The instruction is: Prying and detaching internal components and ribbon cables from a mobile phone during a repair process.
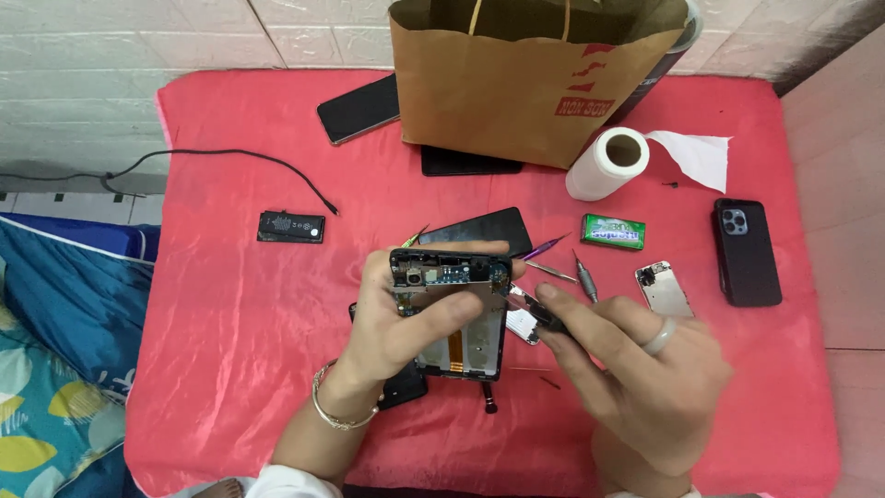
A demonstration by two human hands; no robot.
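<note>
Over the red cloth-covered table [230,314], we see the left hand [406,323] closed around an opened black smartphone with its circuit board bared [452,309], held just above the cloth, while the right hand [636,360], fingers curled, pinches a slim black tool [539,312] against the phone's right edge.

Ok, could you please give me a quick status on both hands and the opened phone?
Left hand gripping the opened phone, back off, above the red cloth. Right hand pinching a small tool at its right edge. Screwdriver lying close behind.
</note>
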